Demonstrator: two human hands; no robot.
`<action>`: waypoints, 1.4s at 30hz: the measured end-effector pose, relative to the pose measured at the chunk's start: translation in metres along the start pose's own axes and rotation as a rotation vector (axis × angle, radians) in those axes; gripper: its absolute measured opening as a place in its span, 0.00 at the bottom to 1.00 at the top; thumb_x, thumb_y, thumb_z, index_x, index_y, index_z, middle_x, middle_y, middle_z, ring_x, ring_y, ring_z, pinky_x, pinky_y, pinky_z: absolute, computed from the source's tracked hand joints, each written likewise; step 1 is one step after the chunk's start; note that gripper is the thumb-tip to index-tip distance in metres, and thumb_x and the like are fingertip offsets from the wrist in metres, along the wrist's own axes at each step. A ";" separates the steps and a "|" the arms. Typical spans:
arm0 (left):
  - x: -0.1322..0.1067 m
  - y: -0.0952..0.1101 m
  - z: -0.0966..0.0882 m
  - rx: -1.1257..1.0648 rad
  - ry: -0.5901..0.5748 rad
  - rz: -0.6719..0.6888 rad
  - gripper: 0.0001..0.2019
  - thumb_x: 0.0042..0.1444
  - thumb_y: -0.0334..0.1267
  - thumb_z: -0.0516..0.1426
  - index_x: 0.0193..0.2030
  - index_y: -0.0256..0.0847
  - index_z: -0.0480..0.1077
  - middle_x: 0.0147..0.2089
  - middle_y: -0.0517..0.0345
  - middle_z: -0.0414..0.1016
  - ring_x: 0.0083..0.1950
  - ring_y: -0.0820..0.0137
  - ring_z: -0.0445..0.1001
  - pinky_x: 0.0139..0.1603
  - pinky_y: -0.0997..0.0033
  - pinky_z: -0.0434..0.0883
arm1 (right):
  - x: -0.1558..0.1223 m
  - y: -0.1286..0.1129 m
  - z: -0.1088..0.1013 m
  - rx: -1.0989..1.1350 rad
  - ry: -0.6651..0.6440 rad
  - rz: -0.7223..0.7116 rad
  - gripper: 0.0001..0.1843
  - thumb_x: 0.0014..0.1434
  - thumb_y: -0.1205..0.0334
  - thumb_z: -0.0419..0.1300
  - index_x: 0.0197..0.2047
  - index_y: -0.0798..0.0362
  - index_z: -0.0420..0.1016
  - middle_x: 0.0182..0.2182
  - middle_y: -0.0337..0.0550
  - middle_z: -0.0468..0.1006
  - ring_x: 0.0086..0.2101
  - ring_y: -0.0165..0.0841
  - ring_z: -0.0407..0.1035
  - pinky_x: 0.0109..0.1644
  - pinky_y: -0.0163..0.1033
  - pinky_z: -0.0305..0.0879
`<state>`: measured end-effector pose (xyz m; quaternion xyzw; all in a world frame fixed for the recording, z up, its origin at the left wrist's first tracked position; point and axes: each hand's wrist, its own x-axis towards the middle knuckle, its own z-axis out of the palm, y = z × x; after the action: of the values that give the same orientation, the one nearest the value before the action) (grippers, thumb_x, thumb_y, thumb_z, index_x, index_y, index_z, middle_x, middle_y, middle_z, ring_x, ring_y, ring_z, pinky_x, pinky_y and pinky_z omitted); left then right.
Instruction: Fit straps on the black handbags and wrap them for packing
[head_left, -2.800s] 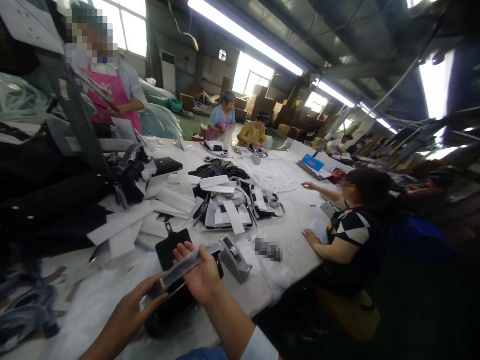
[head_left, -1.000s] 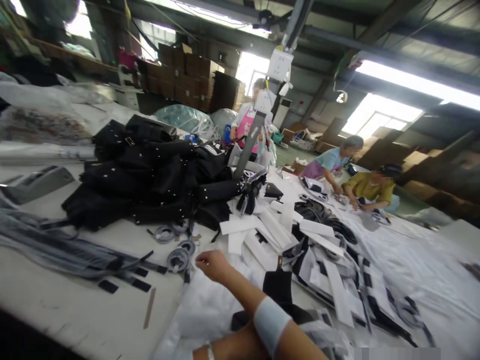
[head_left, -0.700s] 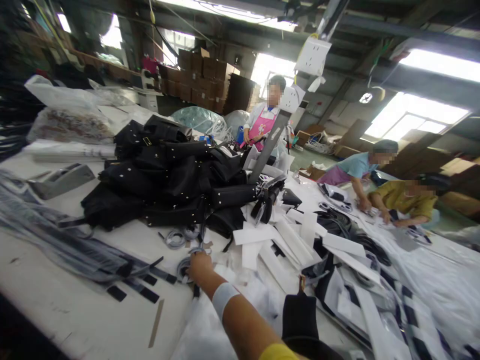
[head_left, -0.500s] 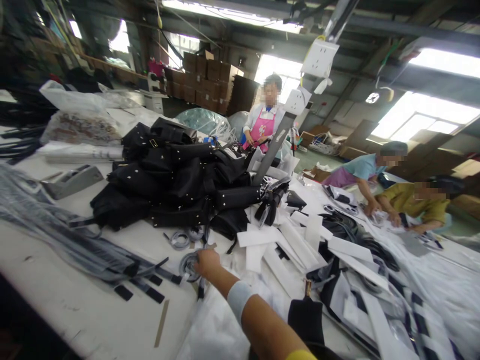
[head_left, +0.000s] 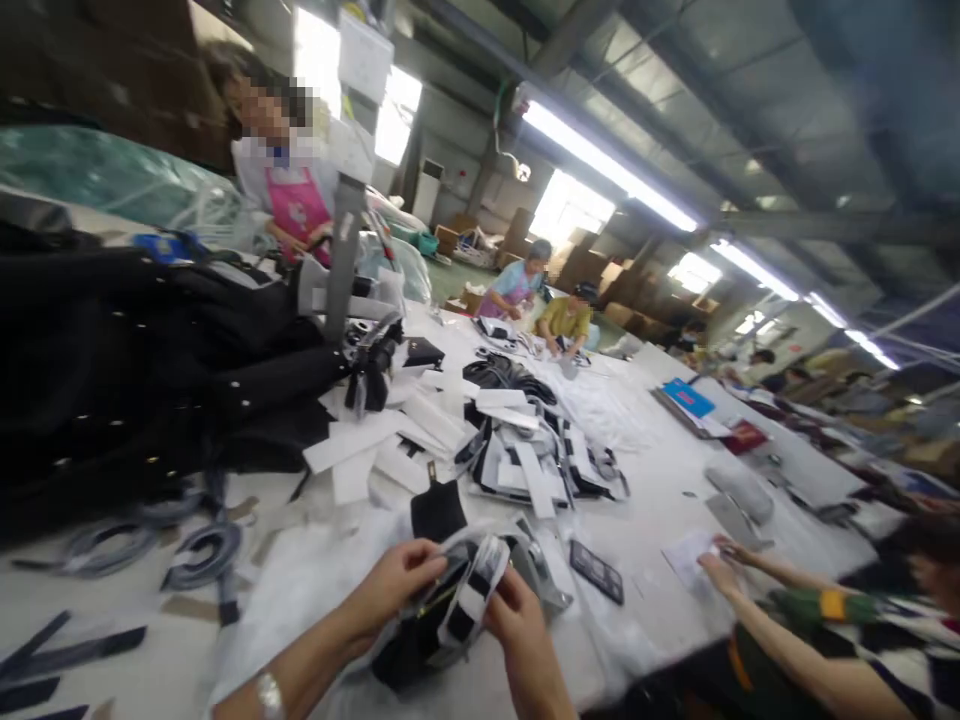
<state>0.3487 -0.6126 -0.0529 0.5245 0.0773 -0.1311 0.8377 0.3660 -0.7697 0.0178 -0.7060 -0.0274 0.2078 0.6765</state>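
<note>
My left hand [head_left: 390,585] and my right hand [head_left: 517,620] are both closed on a coiled strap in a clear plastic sleeve [head_left: 469,585], held low over the white table [head_left: 652,540]. Under the strap lies a black bag [head_left: 409,645]. A black leather piece [head_left: 437,510] lies just beyond my hands. A grey tape dispenser [head_left: 544,580] sits right behind the strap.
A heap of black bags [head_left: 127,380] fills the left side. Grey coiled straps [head_left: 202,545] lie at the near left. White paper strips and wrapped straps [head_left: 517,450] cover the middle. A person's hands [head_left: 720,565] work at the right edge; other people stand and sit farther back.
My right hand has pulled back from the coiled straps at the left, bringing one along. Both hands now hold it over the black bag. The view has swung right.
</note>
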 end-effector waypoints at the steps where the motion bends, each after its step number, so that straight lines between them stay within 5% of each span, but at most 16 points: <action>1: 0.001 -0.001 0.002 0.014 -0.009 -0.002 0.12 0.59 0.45 0.65 0.37 0.36 0.75 0.31 0.62 0.75 0.32 0.71 0.73 0.35 0.71 0.70 | -0.012 0.019 -0.021 0.078 0.103 0.046 0.27 0.50 0.46 0.72 0.49 0.52 0.80 0.37 0.44 0.81 0.36 0.37 0.74 0.40 0.38 0.71; 4: 0.001 0.001 -0.001 0.037 -0.016 -0.020 0.15 0.56 0.49 0.66 0.36 0.37 0.76 0.29 0.63 0.74 0.31 0.72 0.70 0.33 0.74 0.64 | -0.032 0.078 -0.054 0.222 0.347 0.156 0.35 0.39 0.43 0.76 0.47 0.54 0.81 0.35 0.45 0.81 0.29 0.35 0.73 0.30 0.35 0.68; 9: -0.008 0.008 0.001 0.087 -0.039 -0.062 0.15 0.57 0.51 0.64 0.37 0.39 0.78 0.32 0.61 0.78 0.33 0.69 0.72 0.35 0.73 0.65 | -0.010 0.123 -0.033 0.325 0.436 0.161 0.30 0.43 0.46 0.74 0.46 0.54 0.81 0.36 0.45 0.82 0.29 0.32 0.72 0.27 0.31 0.65; 14: -0.008 0.006 0.010 0.142 0.016 -0.061 0.16 0.55 0.51 0.65 0.43 0.41 0.80 0.36 0.58 0.82 0.40 0.63 0.76 0.41 0.70 0.68 | 0.023 0.121 -0.003 0.443 0.408 0.118 0.28 0.45 0.49 0.73 0.47 0.55 0.81 0.38 0.45 0.82 0.33 0.35 0.74 0.32 0.34 0.70; 21: 0.000 0.004 0.012 0.205 0.133 -0.021 0.20 0.51 0.51 0.67 0.46 0.41 0.78 0.47 0.53 0.84 0.54 0.56 0.76 0.51 0.67 0.69 | 0.031 0.115 0.018 0.560 0.406 0.079 0.28 0.47 0.49 0.71 0.49 0.55 0.79 0.38 0.44 0.82 0.34 0.35 0.75 0.34 0.36 0.71; 25: -0.002 0.009 0.012 0.231 0.105 -0.064 0.25 0.51 0.53 0.67 0.51 0.40 0.74 0.48 0.49 0.84 0.50 0.53 0.80 0.49 0.62 0.73 | 0.030 0.111 0.018 0.569 0.399 0.071 0.27 0.46 0.50 0.71 0.48 0.55 0.80 0.39 0.44 0.82 0.33 0.35 0.75 0.33 0.35 0.71; 31: -0.005 0.023 0.010 0.313 -0.072 -0.100 0.22 0.54 0.51 0.66 0.52 0.41 0.78 0.49 0.52 0.84 0.56 0.50 0.76 0.61 0.54 0.67 | 0.024 0.106 0.021 0.515 0.383 0.077 0.27 0.49 0.49 0.69 0.49 0.55 0.79 0.41 0.46 0.82 0.35 0.36 0.76 0.35 0.36 0.71; 38: -0.009 0.018 0.003 0.315 -0.076 -0.068 0.21 0.61 0.50 0.61 0.54 0.40 0.77 0.49 0.53 0.84 0.54 0.54 0.76 0.57 0.60 0.67 | 0.001 0.096 0.008 0.340 0.447 0.022 0.31 0.51 0.45 0.69 0.54 0.52 0.78 0.44 0.46 0.81 0.43 0.39 0.74 0.42 0.36 0.71; 42: -0.013 0.017 0.003 0.308 -0.067 -0.041 0.19 0.58 0.48 0.64 0.52 0.39 0.78 0.47 0.53 0.84 0.51 0.56 0.76 0.52 0.64 0.68 | -0.018 0.083 0.002 0.267 0.439 0.004 0.29 0.52 0.41 0.68 0.50 0.53 0.80 0.37 0.44 0.80 0.34 0.35 0.72 0.34 0.34 0.68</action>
<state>0.3412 -0.6066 -0.0333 0.6405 0.0390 -0.1759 0.7466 0.3289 -0.7809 -0.0580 -0.6386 0.1493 0.0526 0.7531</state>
